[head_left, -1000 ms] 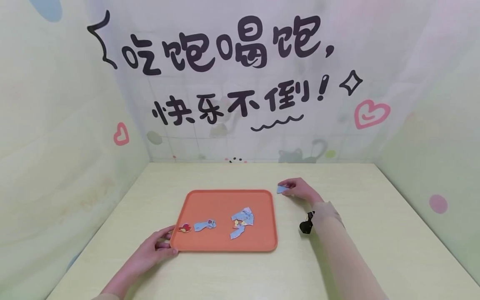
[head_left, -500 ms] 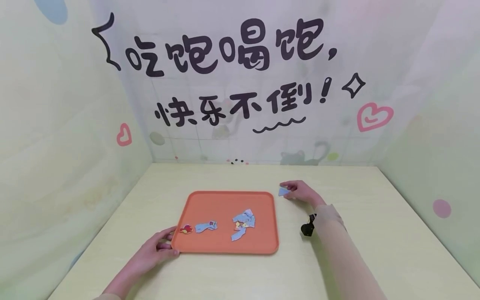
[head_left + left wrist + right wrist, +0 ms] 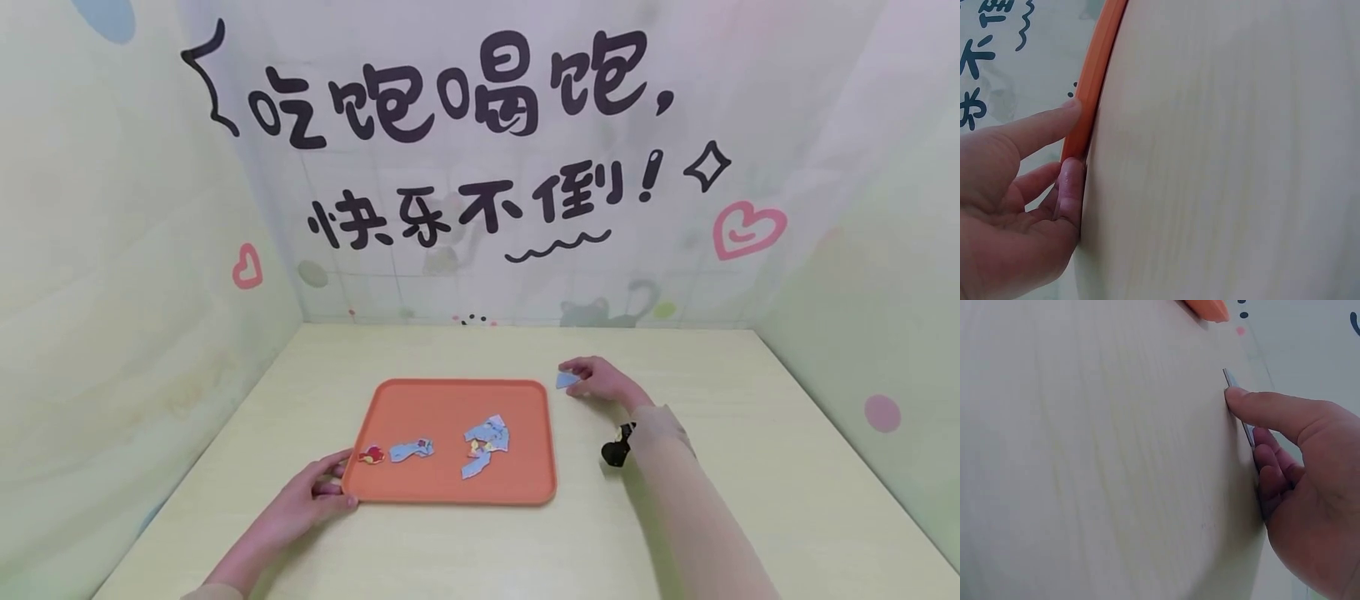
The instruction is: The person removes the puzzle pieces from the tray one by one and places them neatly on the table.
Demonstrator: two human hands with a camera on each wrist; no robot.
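My left hand (image 3: 311, 496) grips the near left corner of the orange tray (image 3: 517, 483), its thumb on the rim in the left wrist view (image 3: 1071, 119). Beyond the tray's far right corner, my right hand (image 3: 600, 379) pinches a flat light blue puzzle piece (image 3: 567, 380) low over the table. The right wrist view shows that thin piece (image 3: 1230, 378) nearly edge-on between thumb and fingers. On the tray lie a small red and yellow piece (image 3: 371, 454), a long light blue piece (image 3: 405, 452) and a cluster of blue printed pieces (image 3: 491, 433).
A black object (image 3: 615, 452) shows at the right wrist, partly hidden by the sleeve. The pale wooden table (image 3: 435, 550) reaches to a printed cloth wall (image 3: 450, 292) at the back, with cloth walls on both sides.
The view shifts slightly with the head. Both hands stay nearly in place, the left at the tray corner and the right on the blue puzzle piece.
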